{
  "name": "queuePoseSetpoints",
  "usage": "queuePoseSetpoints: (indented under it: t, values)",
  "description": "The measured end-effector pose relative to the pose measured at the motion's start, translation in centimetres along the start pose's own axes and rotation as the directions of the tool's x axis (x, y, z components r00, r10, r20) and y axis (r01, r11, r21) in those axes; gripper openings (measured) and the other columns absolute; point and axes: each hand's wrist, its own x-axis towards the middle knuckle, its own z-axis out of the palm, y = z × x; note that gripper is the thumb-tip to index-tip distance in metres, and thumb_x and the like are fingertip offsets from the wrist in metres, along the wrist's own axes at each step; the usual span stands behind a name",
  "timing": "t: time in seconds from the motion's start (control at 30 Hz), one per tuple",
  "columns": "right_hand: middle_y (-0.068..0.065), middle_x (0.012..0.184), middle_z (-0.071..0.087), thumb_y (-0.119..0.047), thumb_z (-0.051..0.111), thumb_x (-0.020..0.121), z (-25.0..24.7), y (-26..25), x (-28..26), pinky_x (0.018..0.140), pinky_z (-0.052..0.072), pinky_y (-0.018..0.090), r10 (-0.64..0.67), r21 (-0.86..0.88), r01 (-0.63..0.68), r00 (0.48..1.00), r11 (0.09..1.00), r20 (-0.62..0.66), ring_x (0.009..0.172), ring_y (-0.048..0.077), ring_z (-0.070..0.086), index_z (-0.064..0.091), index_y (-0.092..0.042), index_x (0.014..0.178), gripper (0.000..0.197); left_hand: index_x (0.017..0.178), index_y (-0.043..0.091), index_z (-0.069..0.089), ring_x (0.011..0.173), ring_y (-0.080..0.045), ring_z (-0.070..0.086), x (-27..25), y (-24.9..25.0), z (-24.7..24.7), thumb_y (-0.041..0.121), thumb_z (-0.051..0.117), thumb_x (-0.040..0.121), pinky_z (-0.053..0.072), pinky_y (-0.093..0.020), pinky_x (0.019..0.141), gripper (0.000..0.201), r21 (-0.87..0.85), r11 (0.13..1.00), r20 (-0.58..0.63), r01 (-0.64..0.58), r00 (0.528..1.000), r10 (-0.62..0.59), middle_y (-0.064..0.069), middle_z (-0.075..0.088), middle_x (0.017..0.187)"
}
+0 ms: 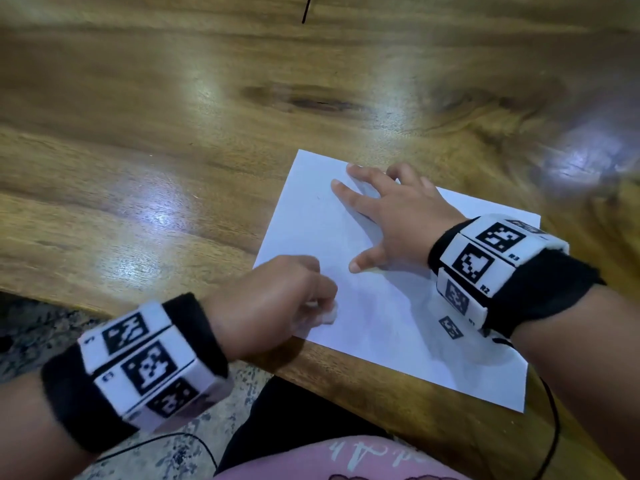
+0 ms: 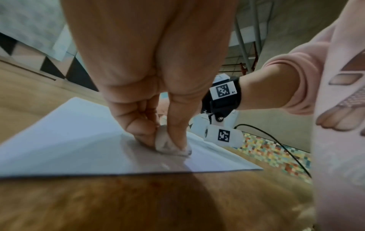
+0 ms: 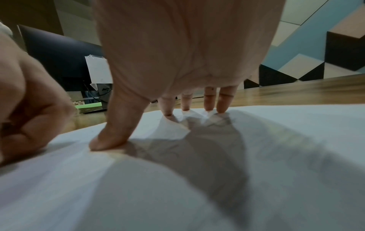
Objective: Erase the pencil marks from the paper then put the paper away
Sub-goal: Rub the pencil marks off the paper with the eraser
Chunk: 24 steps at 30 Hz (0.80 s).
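Note:
A white sheet of paper [image 1: 381, 306] lies at the near edge of the wooden table [image 1: 173, 150]. My left hand [image 1: 277, 303] pinches a small white eraser [image 1: 329, 315] and presses it onto the paper's near left part; the left wrist view shows the eraser [image 2: 169, 145] squeezed between thumb and fingers against the sheet [image 2: 69, 148]. My right hand [image 1: 391, 216] lies spread on the paper with straight fingers and holds it flat; in the right wrist view its fingertips [image 3: 223, 107] and thumb press the sheet [image 3: 276, 156]. The paper shows only faint marks.
The table edge [image 1: 346, 375] runs just below the paper, with patterned floor [image 1: 34, 334] beyond it. A thin dark line [image 1: 306, 8] lies at the table's far side. Black cables [image 1: 550, 427] hang from the wrist bands. A pink garment [image 1: 346, 459] is in the near foreground.

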Motion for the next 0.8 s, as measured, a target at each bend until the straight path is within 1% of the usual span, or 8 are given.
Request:
queuePoseSetpoints:
  t: [0.13,0.23,0.33,0.43,0.57,0.63,0.7,0.8]
  values:
    - [-0.009,0.158,-0.004,-0.054,0.071,0.071,0.1,1.2,-1.0,0.117,0.013,0.034,0.06,0.121,-0.061,0.998,0.991,0.009,0.141,0.02,0.001,0.005,-0.023,0.151,0.109,0.071,0.017,0.057,0.069,-0.011,0.057,-0.5,0.0,0.4,0.034,0.057,0.082,0.047,-0.027,0.066,0.02,-0.005,1.0,-0.042,0.013,0.999,-0.013,0.002,0.051,0.079]
    - [-0.008,0.158,-0.002,-0.052,0.074,0.068,0.5,2.9,-2.4,0.116,0.014,0.029,0.127,0.162,-0.126,0.992,0.979,0.007,0.14,0.019,0.005,0.008,-0.016,0.15,0.111,0.071,0.022,0.052,0.066,-0.01,0.055,-0.4,0.3,0.0,0.044,0.048,0.076,0.046,-0.028,0.064,0.023,-0.055,0.997,-0.034,0.047,0.998,-0.049,0.006,0.051,0.077]
    - [-0.011,0.157,-0.007,-0.058,0.071,0.066,1.2,3.7,-3.4,0.117,0.013,0.029,0.125,0.168,-0.126,0.992,0.978,0.017,0.138,0.014,0.002,0.003,-0.02,0.15,0.114,0.079,0.029,0.052,0.066,-0.005,0.054,0.2,0.3,-0.9,0.043,0.052,0.069,0.04,-0.016,0.062,0.017,-0.085,0.993,0.018,0.077,0.997,-0.075,0.008,0.053,0.075]
    - [-0.012,0.156,-0.013,-0.061,0.068,0.068,1.7,3.4,-3.4,0.117,0.012,0.03,0.092,0.172,-0.094,0.996,0.981,0.021,0.138,0.012,-0.004,-0.002,-0.023,0.15,0.115,0.073,0.024,0.063,0.067,-0.006,0.054,0.7,-0.1,-2.1,0.031,0.067,0.071,0.036,-0.012,0.061,0.009,-0.039,0.993,0.069,0.11,0.992,-0.107,0.006,0.059,0.077]
    - [-0.012,0.155,-0.021,-0.06,0.066,0.072,2.0,2.6,-3.0,0.118,0.009,0.031,0.063,0.193,-0.071,0.997,0.979,0.048,0.141,0.012,-0.009,-0.009,-0.024,0.149,0.113,0.06,0.036,0.053,0.072,-0.006,0.054,1.4,-0.7,-4.0,0.032,0.071,0.069,0.038,-0.013,0.06,0.021,-0.012,0.984,0.107,0.18,0.978,-0.177,0.009,0.058,0.069]
    - [-0.012,0.154,-0.026,-0.06,0.064,0.073,2.2,2.3,-2.9,0.118,0.005,0.03,0.055,0.211,-0.065,0.997,0.975,0.056,0.142,0.011,-0.014,-0.012,-0.025,0.148,0.112,0.068,0.036,0.058,0.073,-0.003,0.054,2.0,-0.8,-4.9,0.029,0.072,0.07,0.039,-0.014,0.059,0.016,-0.029,0.981,0.085,0.194,0.978,-0.191,0.009,0.06,0.07]
    - [-0.01,0.152,-0.031,-0.062,0.061,0.075,2.5,2.1,-3.0,0.117,-0.004,0.029,0.05,0.207,-0.061,0.997,0.976,0.061,0.141,0.011,-0.023,-0.016,-0.027,0.147,0.111,0.079,0.029,0.063,0.068,-0.005,0.053,3.0,-0.8,-5.4,0.021,0.071,0.072,0.04,-0.017,0.058,0.012,-0.057,0.981,0.033,0.184,0.983,-0.183,0.009,0.06,0.069]
    - [-0.006,0.15,-0.037,-0.068,0.055,0.075,2.7,2.1,-3.2,0.114,-0.015,0.044,0.099,0.157,-0.11,0.992,0.981,0.08,0.137,0.017,-0.035,-0.021,-0.036,0.144,0.108,0.088,0.024,0.063,0.057,-0.005,0.05,4.7,-0.4,-5.5,0.017,0.067,0.076,0.04,-0.02,0.057,0.014,-0.126,0.977,-0.016,0.171,0.985,-0.174,0.009,0.057,0.065]
